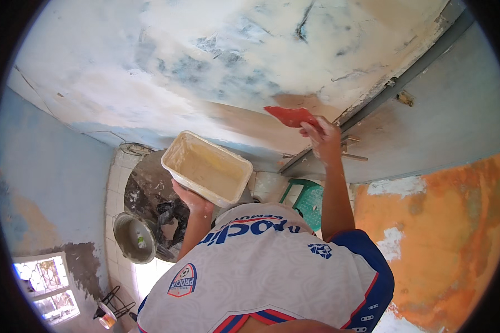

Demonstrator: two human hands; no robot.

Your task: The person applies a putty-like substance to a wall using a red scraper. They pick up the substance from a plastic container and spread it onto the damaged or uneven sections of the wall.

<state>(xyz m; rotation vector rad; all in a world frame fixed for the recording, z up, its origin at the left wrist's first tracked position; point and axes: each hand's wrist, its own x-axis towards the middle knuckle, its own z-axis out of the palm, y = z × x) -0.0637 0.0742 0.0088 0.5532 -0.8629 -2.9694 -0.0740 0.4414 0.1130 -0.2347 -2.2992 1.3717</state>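
My left hand is closed under and around the side of a cream plastic tub, which is tilted with its mouth toward the wall. Pale putty is smeared over the tub's inside. In my right hand is a red putty scraper, gripped between thumb and fingers. Its blade points left, close to the wall; whether it touches the surface I cannot tell. White patches, blue-grey stains and cracks cover that wall, and a bare tan area shows near the scraper.
A grey door frame runs along the wall at the right. Below stand a green plastic stool and a round bucket. Black plastic lies on a dark floor patch. An orange wall is at right, a window at lower left.
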